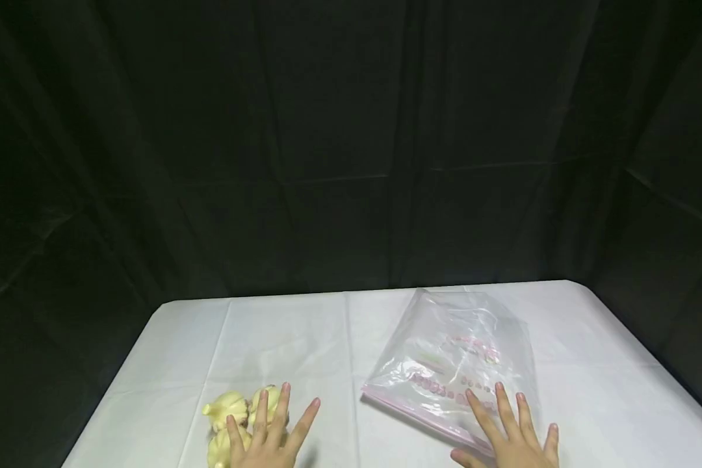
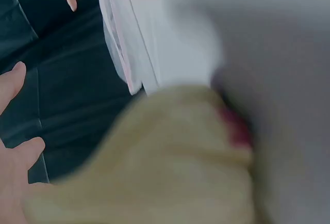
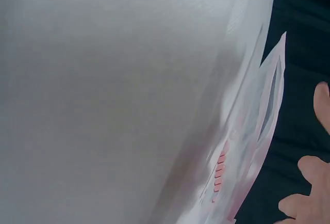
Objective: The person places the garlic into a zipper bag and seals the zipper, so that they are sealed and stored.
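In the head view my left hand (image 1: 268,445) spreads its fingers in front of a cluster of pale yellow garlic bulbs (image 1: 227,408), covering part of them. One blurred bulb (image 2: 154,167) looms large in the left wrist view. My right hand (image 1: 516,445) has its fingers spread too, overlapping the lower edge of a clear plastic zip bag (image 1: 462,364). Pink print marks the bag, which lies flat with its pink zip edge (image 1: 421,416) toward me. Neither hand grips anything. Spread fingers of the right hand (image 3: 309,198) show at the edge of the right wrist view.
A white cloth covers the table (image 1: 292,351), with fold lines running across it. Black curtain (image 1: 327,162) hangs behind the table's far edge and along both sides.
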`<state>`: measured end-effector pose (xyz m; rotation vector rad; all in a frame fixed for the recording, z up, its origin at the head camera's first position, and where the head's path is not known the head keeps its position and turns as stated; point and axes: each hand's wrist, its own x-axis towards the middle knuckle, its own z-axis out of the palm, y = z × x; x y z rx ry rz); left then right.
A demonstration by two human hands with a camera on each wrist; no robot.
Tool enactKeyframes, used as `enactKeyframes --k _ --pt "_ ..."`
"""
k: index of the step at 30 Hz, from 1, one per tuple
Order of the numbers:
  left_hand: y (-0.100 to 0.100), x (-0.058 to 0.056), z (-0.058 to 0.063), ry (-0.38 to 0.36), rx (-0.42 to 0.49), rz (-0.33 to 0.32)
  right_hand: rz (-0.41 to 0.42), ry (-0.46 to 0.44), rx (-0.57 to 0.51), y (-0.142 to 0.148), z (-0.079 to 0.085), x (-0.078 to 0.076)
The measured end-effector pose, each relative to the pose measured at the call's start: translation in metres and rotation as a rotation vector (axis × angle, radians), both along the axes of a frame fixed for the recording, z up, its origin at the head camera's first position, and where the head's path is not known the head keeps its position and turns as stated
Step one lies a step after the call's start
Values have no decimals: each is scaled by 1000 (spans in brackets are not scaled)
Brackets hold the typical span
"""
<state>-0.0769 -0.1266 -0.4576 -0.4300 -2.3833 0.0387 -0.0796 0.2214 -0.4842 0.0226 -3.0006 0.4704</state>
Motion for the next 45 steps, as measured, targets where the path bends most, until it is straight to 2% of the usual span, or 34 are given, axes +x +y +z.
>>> enactKeyframes --k 3,6,10,13,18,21,24,27,30,33,36,37,40,45 --pt "10 -1 -1 52 -23 -55 29 1 -77 5 0 0" --pt "22 -1 -2 72 -30 -106 72 -11 -150 10 -2 0" --pt "40 2 -9 98 -50 -177 125 -37 -165 19 -6 -2" --pt "55 3 -25 139 -27 -254 153 -54 -156 28 -9 -3" --pt "80 1 -61 209 24 -394 186 -127 -200 41 -16 -3" --pt "90 -1 -72 208 19 -439 188 -135 -198 45 -20 -3" --pt "98 -1 -71 206 13 -452 177 -118 -171 47 -22 -2" --pt "104 -2 -64 242 -5 -456 168 -116 -163 48 -22 -2" --pt "108 -3 -57 225 -34 -473 168 -122 -157 48 -21 -2" --pt "109 -2 -46 130 -93 -496 165 -108 -147 47 -20 -1" --pt "111 -1 -34 -48 -172 -522 170 -67 -139 47 -20 0" --pt "112 -1 -30 -132 -185 -528 175 -55 -138 47 -19 0" --pt "115 -2 -23 -315 -229 -534 189 -49 -134 46 -18 -1" --pt "123 -6 -22 -465 -255 -530 182 -89 -100 45 -14 -4"
